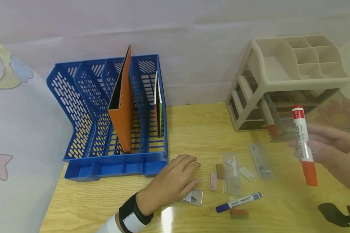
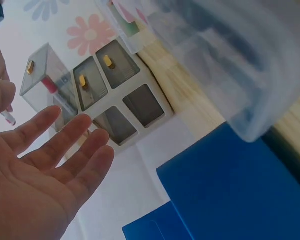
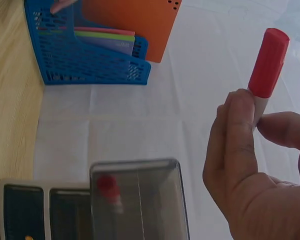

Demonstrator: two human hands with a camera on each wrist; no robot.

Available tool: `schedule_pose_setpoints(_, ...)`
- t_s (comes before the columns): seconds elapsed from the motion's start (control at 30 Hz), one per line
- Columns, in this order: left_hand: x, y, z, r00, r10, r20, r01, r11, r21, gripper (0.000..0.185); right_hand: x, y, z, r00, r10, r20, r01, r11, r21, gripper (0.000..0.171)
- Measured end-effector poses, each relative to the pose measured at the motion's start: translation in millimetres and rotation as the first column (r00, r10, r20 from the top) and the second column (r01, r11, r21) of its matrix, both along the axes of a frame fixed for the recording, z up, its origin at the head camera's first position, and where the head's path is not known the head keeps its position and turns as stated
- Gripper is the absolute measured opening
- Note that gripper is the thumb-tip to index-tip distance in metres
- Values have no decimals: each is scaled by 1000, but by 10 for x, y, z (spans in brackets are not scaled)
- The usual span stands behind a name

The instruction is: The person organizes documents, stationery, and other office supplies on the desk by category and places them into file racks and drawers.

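My right hand (image 1: 335,149) pinches a red-capped whiteboard marker (image 1: 303,142) between thumb and fingers, held up in front of the drawer unit. The right wrist view shows the marker's red cap (image 3: 270,62) rising above the fingertips. Just beyond it, a clear drawer (image 3: 140,200) is pulled out, with another red-capped marker (image 3: 109,189) inside. My left hand (image 1: 175,178) holds nothing; its fingers are loosely extended beside the blue file rack (image 1: 113,160). A small clear case (image 1: 196,198) lies partly hidden under that hand.
A blue marker (image 1: 238,202), clear packets (image 1: 231,173), a pink eraser (image 1: 213,181) and a white eraser (image 1: 246,173) lie on the wooden table. An orange folder (image 1: 125,123) and thin booklets (image 1: 158,106) stand in the rack. The white organizer (image 1: 262,64) stands at back right.
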State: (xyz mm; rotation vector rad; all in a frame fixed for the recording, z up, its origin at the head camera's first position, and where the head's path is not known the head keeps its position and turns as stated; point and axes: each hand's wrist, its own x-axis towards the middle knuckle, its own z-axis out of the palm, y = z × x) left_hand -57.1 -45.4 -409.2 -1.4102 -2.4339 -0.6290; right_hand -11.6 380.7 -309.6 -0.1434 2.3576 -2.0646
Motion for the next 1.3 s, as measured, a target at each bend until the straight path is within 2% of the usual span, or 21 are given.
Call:
schedule_pose_setpoints(0.07, 16, -29, -10, 1000, -4, 3, 4, 1000, -22, 41, -77, 107, -1, 996, 82, -35, -84, 994, -63, 56)
schedule_pose_setpoints(0.17, 33, -74, -38, 1000, -8, 10, 9, 999, -53, 46, -205, 239, -2, 978, 178, -110, -195, 965, -177, 59)
schedule_pose_setpoints(0.23, 39, -103, -60, 1000, -18, 17, 19, 998, -66, 50, -275, 309, 22, 979, 174, -106, -191, 964, -184, 60)
schedule_pose_setpoints(0.27, 41, -117, -72, 999, -26, 27, 28, 997, -67, 52, -312, 343, 40, 981, 169, -96, -183, 968, -171, 60)
schedule_pose_setpoints(0.3, 42, -129, -84, 999, -35, 28, 37, 997, -70, 54, -344, 373, 67, 986, 146, -82, -155, 980, -120, 59)
schedule_pose_setpoints(0.4, 45, -150, -111, 997, -62, 36, 65, 994, -87, 57, -436, 459, 150, 994, 105, -21, -105, 994, -13, 57)
schedule_pose_setpoints(0.47, 45, -163, -123, 997, -74, 24, 76, 992, -98, 60, -514, 513, 196, 995, 93, 20, -94, 992, 89, 56)
schedule_pose_setpoints(0.53, 48, -178, -126, 997, -76, 24, 78, 990, -114, 63, -586, 575, 238, 990, 123, 62, -132, 977, 166, 60)
schedule_pose_setpoints(0.6, 53, -193, -121, 997, -78, 27, 81, 989, -127, 67, -648, 592, 303, 989, 97, 110, -126, 945, 301, 60)
schedule_pose_setpoints(0.67, 60, -207, -119, 996, -78, 37, 82, 987, -141, 70, -710, 561, 384, 983, 45, 178, -113, 913, 392, 57)
schedule_pose_setpoints(0.77, 72, -223, -118, 996, -72, 46, 79, 982, -171, 73, -795, 461, 513, 952, -94, 291, -82, 838, 539, 46)
schedule_pose_setpoints(0.83, 77, -228, -122, 997, -68, 43, 75, 980, -186, 74, -864, 436, 572, 930, -121, 347, -106, 815, 569, 44)
schedule_pose_setpoints(0.9, 82, -231, -125, 997, -67, 34, 72, 977, -198, 74, -938, 446, 606, 928, -111, 355, -144, 773, 618, 41)
schedule_pose_setpoints(0.97, 86, -232, -128, 997, -69, 22, 72, 975, -209, 73, -1015, 471, 633, 929, -99, 357, -166, 750, 640, 29)
schedule_pose_setpoints(1.03, 90, -233, -128, 997, -73, 20, 76, 973, -216, 72, -1092, 494, 642, 934, -99, 343, -189, 678, 710, 23)
schedule_pose_setpoints(1.1, 93, -235, -129, 997, -76, 10, 76, 971, -225, 71, -1162, 501, 638, 941, -80, 328, -212, 616, 758, 38)
schedule_pose_setpoints(1.13, 95, -235, -130, 997, -77, 11, 78, 971, -226, 70, -1189, 502, 632, 943, -64, 327, -225, 604, 765, 49)
schedule_pose_setpoints(1.2, 97, -231, -133, 997, -79, 10, 79, 971, -226, 69, -1235, 482, 609, 946, -29, 322, -250, 565, 786, 52)
schedule_pose_setpoints(1.27, 101, -227, -137, 996, -84, 12, 85, 971, -222, 69, -1260, 434, 589, 947, 7, 322, -272, 554, 787, 64)
schedule_pose_setpoints(1.3, 104, -226, -140, 996, -86, 16, 88, 971, -221, 68, -1266, 405, 580, 946, 17, 324, -279, 553, 785, 63)
